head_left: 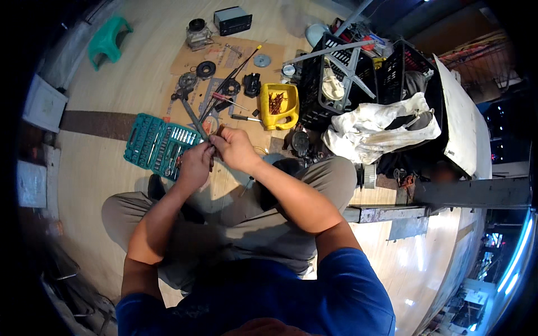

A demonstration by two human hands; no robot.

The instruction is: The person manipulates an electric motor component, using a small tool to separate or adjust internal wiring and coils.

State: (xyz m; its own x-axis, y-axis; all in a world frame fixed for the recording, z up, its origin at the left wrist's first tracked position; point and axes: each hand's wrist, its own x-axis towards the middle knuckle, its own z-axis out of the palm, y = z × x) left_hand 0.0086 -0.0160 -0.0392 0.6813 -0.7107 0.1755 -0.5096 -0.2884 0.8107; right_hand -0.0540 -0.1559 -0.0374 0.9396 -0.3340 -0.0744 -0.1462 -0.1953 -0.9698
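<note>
My left hand [196, 163] and my right hand [235, 149] meet in front of me, fingers closed at the near end of a long grey metal bar [192, 115]. The bar slants away to the far left, with a wider dark head at its far end. My fingers hide its near end. Just left of my hands lies an open green socket set case [150, 144] with rows of sockets. Beyond them, a red-handled screwdriver [227, 101] and a black-handled tool [245, 118] lie on a cardboard sheet [246, 134].
Around the cardboard are a black ring [205, 69], a grey disc [261, 60] and a yellow cut-open jug [280, 124] holding small reddish pieces. Black crates [314, 106] with white cloth [381, 126] stand right. A green stool [109, 42] is far left, a car stereo [232, 22] at the back.
</note>
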